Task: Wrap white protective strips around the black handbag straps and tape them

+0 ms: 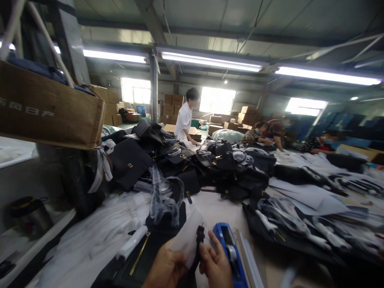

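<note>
Near the bottom centre, my left hand (168, 262) is closed on a thin white sheet (189, 236), pinching its lower edge. Just right of it, my right hand (214, 260) pinches a small black strap piece (199, 244), which stands upright against the sheet; its index finger is raised. A blue tape dispenser (229, 252) sits directly right of my right hand. Below and left of my left hand lies a black bag (123, 270) with a gold zipper, and a white wrapped roll (132, 242) rests on it. Clear-wrapped straps (165, 196) lie beyond my hands.
Black bags (192, 160) are heaped across the table. White sheets (99, 232) are piled at the left, and more bags with wrapped straps (288, 228) lie at the right. A brown bag (51, 104) hangs upper left. Several people work beyond the heap.
</note>
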Motion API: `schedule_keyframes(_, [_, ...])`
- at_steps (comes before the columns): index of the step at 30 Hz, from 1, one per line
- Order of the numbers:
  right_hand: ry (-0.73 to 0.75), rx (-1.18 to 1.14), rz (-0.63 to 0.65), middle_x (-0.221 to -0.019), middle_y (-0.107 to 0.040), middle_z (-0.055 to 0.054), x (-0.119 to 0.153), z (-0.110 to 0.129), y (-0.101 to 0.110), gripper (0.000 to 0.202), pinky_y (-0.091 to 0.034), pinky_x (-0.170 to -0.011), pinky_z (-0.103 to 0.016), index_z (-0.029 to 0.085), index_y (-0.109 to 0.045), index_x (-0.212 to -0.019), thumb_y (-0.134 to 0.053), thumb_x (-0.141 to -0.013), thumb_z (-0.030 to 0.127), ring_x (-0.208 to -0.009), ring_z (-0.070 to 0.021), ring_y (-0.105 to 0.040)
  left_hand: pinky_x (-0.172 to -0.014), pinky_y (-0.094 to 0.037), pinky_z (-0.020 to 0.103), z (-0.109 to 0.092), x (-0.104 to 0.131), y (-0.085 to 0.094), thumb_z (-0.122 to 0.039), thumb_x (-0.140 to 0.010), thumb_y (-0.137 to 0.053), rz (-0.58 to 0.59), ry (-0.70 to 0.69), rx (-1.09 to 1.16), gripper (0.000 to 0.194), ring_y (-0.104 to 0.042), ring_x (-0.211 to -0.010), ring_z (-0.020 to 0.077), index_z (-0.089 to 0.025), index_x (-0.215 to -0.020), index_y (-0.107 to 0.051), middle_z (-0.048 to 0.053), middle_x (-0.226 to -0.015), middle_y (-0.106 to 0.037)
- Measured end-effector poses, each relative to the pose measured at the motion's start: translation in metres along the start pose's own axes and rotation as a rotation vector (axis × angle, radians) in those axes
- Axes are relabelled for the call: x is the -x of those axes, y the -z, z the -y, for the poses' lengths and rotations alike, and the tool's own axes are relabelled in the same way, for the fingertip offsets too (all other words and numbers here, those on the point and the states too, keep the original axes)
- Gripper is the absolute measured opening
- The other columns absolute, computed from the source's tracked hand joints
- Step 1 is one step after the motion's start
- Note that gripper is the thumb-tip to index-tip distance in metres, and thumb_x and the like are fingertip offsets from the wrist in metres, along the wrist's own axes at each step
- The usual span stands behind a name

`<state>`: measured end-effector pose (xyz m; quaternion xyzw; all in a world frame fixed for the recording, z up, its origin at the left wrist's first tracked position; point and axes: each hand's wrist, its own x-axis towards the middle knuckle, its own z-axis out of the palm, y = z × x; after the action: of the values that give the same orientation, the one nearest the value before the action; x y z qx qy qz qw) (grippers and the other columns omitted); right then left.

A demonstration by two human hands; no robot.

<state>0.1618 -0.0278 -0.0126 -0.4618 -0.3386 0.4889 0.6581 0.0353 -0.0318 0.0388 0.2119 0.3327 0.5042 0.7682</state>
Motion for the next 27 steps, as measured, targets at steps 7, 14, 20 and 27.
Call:
schedule_keyframes(7, [-0.043, 0.038, 0.050, -0.055, -0.057, 0.002, 0.006, 0.019, -0.005, 0.049, -0.028, -0.041, -0.018, 0.014, -0.070, -0.087, -0.079, -0.063, 0.056, -0.044, -0.0070, -0.040, -0.081, -0.049, 0.033, -0.059, 0.010, 0.004, -0.032, -0.083, -0.054, 0.338, 0.312, -0.053, 0.032, -0.064, -0.089, 0.0253, -0.009, -0.100, -0.069, 0.014, -0.097, -0.068])
schedule_keyframes(14, [-0.136, 0.199, 0.421, -0.062, -0.054, 0.002, -0.009, 0.049, -0.007, 0.051, -0.031, -0.049, -0.020, 0.013, -0.069, -0.092, -0.071, -0.072, 0.060, -0.053, -0.0083, -0.040, -0.068, -0.047, 0.029, -0.065, -0.006, 0.002, -0.044, -0.080, -0.067, 0.263, 0.238, -0.443, 0.038, -0.063, -0.076, 0.0221, -0.012, -0.101, -0.069, 0.011, -0.088, -0.070])
schedule_keyframes(20, [-0.104, 0.292, 0.498, -0.067, -0.049, 0.003, -0.018, 0.072, -0.023, 0.037, -0.031, -0.056, -0.020, 0.014, -0.066, -0.084, -0.064, -0.082, 0.051, -0.062, -0.0097, -0.040, -0.073, -0.043, 0.026, -0.054, -0.003, 0.008, -0.054, -0.076, -0.070, 0.308, -0.016, -0.575, 0.051, -0.059, -0.080, 0.0195, -0.009, -0.100, -0.070, 0.009, -0.090, -0.069])
schedule_keyframes(27, [-0.020, 0.390, 0.466, -0.066, -0.048, 0.004, -0.018, 0.070, -0.028, 0.036, -0.037, -0.059, -0.022, 0.020, -0.062, -0.103, -0.062, -0.083, 0.050, -0.063, -0.0125, -0.046, -0.078, -0.046, 0.030, -0.054, 0.004, 0.005, -0.024, -0.069, -0.070, 0.232, 0.115, -0.413, 0.031, -0.062, -0.087, 0.0239, -0.013, -0.098, -0.070, 0.007, -0.089, -0.071])
